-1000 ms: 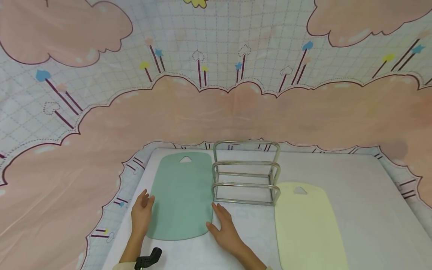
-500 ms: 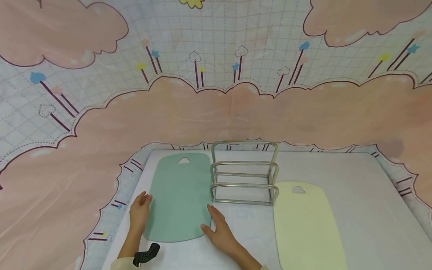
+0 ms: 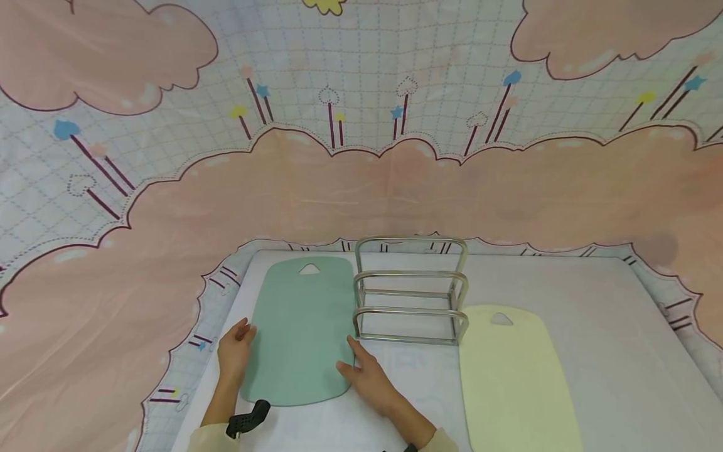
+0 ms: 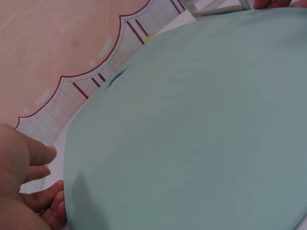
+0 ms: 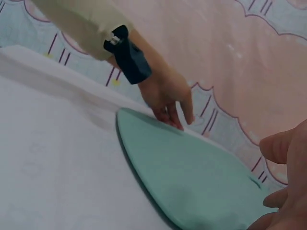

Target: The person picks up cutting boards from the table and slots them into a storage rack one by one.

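Note:
A green cutting board [image 3: 302, 333] with a triangular handle hole lies flat on the white table, left of centre. At its left edge is my left hand [image 3: 234, 351]; the left wrist view shows the lower fingers [image 4: 55, 208] touching that edge while the thumb stays off the board. My right hand [image 3: 369, 380] is at the opposite long edge, near the lower right corner, fingers fairly straight and thumb spread over the rim. From the right wrist view, the left hand [image 5: 168, 93] also appears across the board, fingertips at its edge.
A metal rack [image 3: 411, 311] of several rounded bars stands just right of the green board. Farther right lies a pale yellow cutting board [image 3: 516, 383], its top left corner near the rack. Cloud-patterned cloth [image 3: 395, 188] surrounds the white table [image 3: 593, 326].
My right hand has moved slightly left and then a little up along the board's edge. The left hand stays at its edge, and the board looks unmoved apart from small view shifts.

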A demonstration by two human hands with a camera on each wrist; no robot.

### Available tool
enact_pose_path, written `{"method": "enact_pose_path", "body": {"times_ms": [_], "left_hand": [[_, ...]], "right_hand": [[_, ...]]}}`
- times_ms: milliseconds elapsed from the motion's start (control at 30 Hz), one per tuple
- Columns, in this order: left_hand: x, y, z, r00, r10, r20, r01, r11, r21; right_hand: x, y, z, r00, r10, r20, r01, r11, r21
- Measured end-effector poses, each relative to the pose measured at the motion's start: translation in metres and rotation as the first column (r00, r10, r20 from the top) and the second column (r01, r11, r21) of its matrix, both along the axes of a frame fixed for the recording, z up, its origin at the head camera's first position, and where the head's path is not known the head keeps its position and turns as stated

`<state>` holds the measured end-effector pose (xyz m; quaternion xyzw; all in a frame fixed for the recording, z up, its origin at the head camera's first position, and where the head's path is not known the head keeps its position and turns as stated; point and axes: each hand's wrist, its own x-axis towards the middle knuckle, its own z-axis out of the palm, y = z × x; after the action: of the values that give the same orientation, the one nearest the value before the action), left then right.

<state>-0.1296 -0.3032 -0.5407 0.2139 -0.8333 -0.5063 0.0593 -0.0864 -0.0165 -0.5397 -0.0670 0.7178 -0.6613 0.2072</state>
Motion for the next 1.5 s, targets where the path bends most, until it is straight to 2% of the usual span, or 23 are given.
{"method": "enact_pose_path", "body": {"times_ms": [67,133,233,367,633,800,933,1067,1167,1400,1500], "left_hand": [[-0.001,0.001,-0.002,1.0,0.022,-0.018,-0.022,1.0,-0.005],[-0.001,0.001,-0.005,0.999,0.037,-0.032,-0.037,0.999,0.017],[-0.001,0.0,-0.007,0.998,0.046,-0.03,-0.043,0.994,0.101],[-0.001,-0.004,-0.008,0.998,0.053,-0.021,-0.047,0.973,0.227],[0.002,-0.009,-0.005,0.996,0.081,-0.036,-0.065,0.944,0.324],[0.005,-0.007,-0.001,0.992,0.112,-0.054,-0.088,0.938,0.334],[0.007,-0.005,0.001,0.984,0.162,-0.077,-0.129,0.938,0.322],[0.007,-0.005,0.003,0.971,0.211,-0.114,-0.164,0.93,0.328],[0.008,-0.004,0.005,0.958,0.24,-0.155,-0.171,0.916,0.363],[0.009,-0.004,0.011,0.906,0.349,-0.24,-0.19,0.842,0.505],[0.011,-0.004,0.014,0.888,0.373,-0.267,-0.185,0.823,0.537]], "right_hand": [[-0.004,0.001,0.001,1.0,-0.009,0.017,0.009,1.0,-0.007],[-0.007,0.004,0.002,0.999,-0.019,0.038,0.021,0.998,-0.056],[-0.009,0.008,0.002,0.995,-0.018,0.093,0.035,0.982,-0.186],[-0.009,0.013,0.003,0.988,0.014,0.156,0.039,0.942,-0.335],[-0.009,0.014,0.005,0.981,0.022,0.193,0.057,0.918,-0.392],[-0.01,0.014,0.006,0.978,0.023,0.209,0.067,0.909,-0.412],[-0.009,0.012,0.005,0.976,0.022,0.216,0.071,0.907,-0.414],[-0.008,0.01,0.006,0.976,0.023,0.219,0.074,0.902,-0.425],[-0.008,0.009,0.008,0.98,0.035,0.198,0.057,0.897,-0.438],[-0.009,0.007,0.015,0.99,0.069,0.119,-0.006,0.887,-0.462],[-0.008,0.006,0.019,0.992,0.063,0.106,-0.007,0.889,-0.459]]}}
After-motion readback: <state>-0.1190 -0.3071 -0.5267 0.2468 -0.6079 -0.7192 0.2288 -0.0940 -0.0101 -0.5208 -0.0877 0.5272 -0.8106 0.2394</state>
